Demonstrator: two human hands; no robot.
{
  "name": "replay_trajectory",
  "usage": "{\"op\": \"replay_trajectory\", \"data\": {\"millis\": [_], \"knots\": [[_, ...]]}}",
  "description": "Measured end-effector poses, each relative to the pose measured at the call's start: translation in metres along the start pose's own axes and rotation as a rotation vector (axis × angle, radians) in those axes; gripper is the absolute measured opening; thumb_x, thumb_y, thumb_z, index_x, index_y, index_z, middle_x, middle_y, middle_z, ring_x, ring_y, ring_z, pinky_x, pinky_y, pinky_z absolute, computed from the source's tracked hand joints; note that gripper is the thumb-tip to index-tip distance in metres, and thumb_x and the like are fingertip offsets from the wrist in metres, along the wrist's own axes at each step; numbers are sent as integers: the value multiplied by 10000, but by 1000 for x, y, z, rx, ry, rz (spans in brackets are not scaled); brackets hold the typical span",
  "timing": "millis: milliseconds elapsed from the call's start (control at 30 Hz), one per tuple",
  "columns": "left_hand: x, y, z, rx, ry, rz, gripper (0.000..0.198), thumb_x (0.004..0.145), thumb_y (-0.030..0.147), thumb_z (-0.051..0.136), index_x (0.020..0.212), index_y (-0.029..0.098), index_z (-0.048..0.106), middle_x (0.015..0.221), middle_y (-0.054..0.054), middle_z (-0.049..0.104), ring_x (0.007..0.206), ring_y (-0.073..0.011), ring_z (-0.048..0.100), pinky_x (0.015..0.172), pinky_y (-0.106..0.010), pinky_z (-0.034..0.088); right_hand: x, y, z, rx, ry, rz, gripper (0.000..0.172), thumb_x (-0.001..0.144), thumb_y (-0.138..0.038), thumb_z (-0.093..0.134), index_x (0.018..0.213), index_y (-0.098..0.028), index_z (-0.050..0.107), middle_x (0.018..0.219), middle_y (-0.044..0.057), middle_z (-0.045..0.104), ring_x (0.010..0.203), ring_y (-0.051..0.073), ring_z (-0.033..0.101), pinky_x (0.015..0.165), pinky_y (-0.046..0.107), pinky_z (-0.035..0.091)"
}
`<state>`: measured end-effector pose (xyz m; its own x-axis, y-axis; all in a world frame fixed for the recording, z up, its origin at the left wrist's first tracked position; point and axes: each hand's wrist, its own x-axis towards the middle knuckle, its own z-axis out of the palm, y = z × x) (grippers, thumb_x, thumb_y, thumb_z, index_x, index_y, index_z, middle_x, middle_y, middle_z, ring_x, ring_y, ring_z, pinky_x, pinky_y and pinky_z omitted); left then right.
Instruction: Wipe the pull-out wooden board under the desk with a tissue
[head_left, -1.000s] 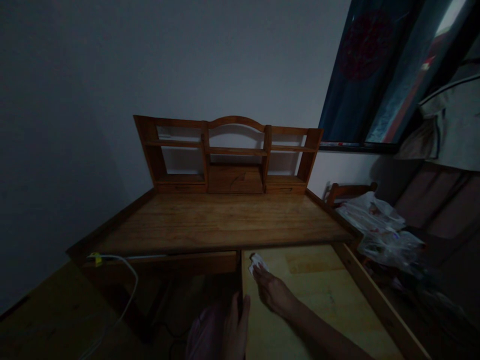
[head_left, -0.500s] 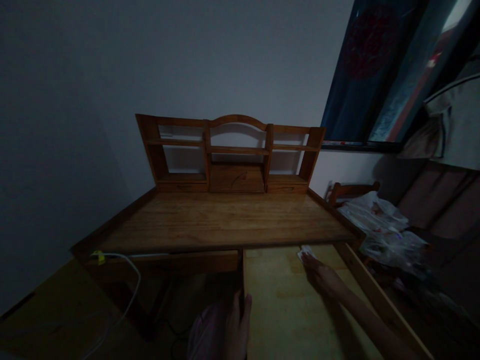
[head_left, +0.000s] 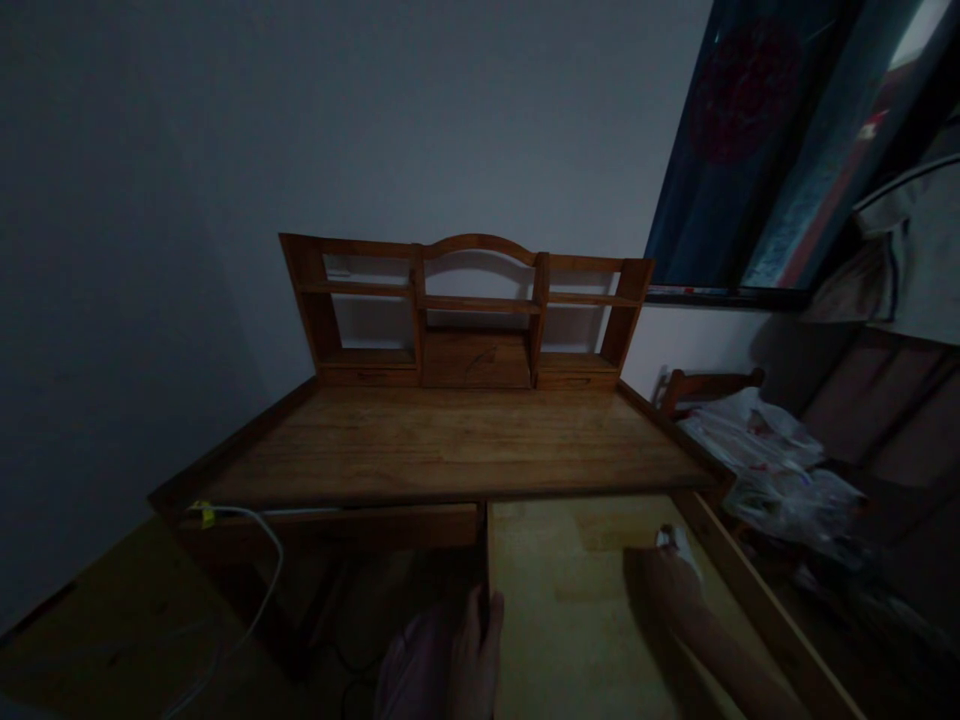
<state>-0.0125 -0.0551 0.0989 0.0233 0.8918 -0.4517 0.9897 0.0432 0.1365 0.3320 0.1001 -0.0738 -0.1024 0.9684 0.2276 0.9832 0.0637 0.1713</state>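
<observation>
A pulled-out wooden drawer (head_left: 570,640) with a pale bottom lies under the right half of the desk. My right hand (head_left: 670,590) is inside it, towards the right wall, closed on a crumpled white tissue (head_left: 684,552) that rests on the drawer bottom. Darker, damp-looking patches mark the bottom to the left of it. At the drawer's left wall, my left hand (head_left: 477,650) grips the edge, thumb and fingers on either side of it. The lower parts of both arms run out of view.
Behind the drawer spreads the wooden desktop (head_left: 450,440), with a small shelf unit (head_left: 476,305) at its back. A white cable (head_left: 279,570) with a yellow tag hangs at the left. Plastic bags (head_left: 772,460) lie on a chair at the right, below a window (head_left: 739,150).
My right hand has moved with the tissue to the right and slightly nearer, from the back of the drawer towards its right wall. My left hand stays at the left edge.
</observation>
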Motion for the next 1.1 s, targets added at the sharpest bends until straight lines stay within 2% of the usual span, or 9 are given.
{"op": "replay_trajectory", "data": {"millis": [67,133,200,267,433,567,833,967,1100], "knots": [[2,-1,5,10,29,11,692,885,30,267,1554,206,252,1627,-103,239,1400,-319,445,1157,-490,340,-3,-28,-5,-24,7,-12,293,817,59,460,784,-44,732,801,262,689,654,309,705,570,357,556],[2,-1,6,0,8,16,690,889,26,265,1556,197,235,1632,-107,213,1442,-287,393,1183,-451,308,-1,-55,-10,-44,24,-34,322,823,69,429,889,-5,736,926,309,682,694,311,709,579,360,564],[2,0,5,-25,-36,-13,703,875,-17,232,1555,163,216,1635,-117,181,1484,-231,317,1205,-367,270,5,-79,-14,-60,51,-64,386,829,88,403,1073,48,700,1092,354,643,843,334,712,691,390,586],[2,1,4,-38,-26,-32,724,863,-39,213,1552,180,218,1634,-103,180,1480,-249,323,1206,-387,269,13,-103,-13,-63,99,-114,464,821,105,409,1237,88,615,1263,376,559,1052,369,663,854,434,570],[0,-1,6,-16,9,8,710,875,-6,248,1556,190,211,1629,-124,215,1454,-266,374,1184,-417,314,27,-162,-1,95,341,-460,547,785,87,509,1331,94,539,1425,326,455,1359,420,416,1090,508,447],[-1,-4,11,-5,81,-17,679,900,42,287,1541,264,290,1610,-75,297,1417,-290,430,1174,-457,333,22,-195,-1,242,351,-607,635,796,63,476,1430,26,470,1481,246,437,1410,362,361,1129,481,426],[-4,-2,4,-27,32,33,683,880,4,227,1544,161,270,1601,-173,274,1471,-263,333,1184,-387,322,2,-192,-11,389,103,-734,984,625,41,432,1580,-120,256,1632,60,204,1512,236,87,1240,453,203],[-3,-1,8,-13,85,17,679,885,2,234,1535,189,302,1590,-151,312,1455,-255,362,1171,-383,348,7,-182,-17,404,33,-744,986,647,39,417,1585,-222,261,1621,7,242,1500,193,165,1241,472,147],[-11,2,-5,-1,14,-21,695,895,-20,216,1548,215,239,1614,-119,269,1472,-215,335,1187,-343,315,14,-178,-26,395,95,-699,754,815,-8,433,1538,-215,380,1577,61,355,1447,218,315,1230,465,160]]}}
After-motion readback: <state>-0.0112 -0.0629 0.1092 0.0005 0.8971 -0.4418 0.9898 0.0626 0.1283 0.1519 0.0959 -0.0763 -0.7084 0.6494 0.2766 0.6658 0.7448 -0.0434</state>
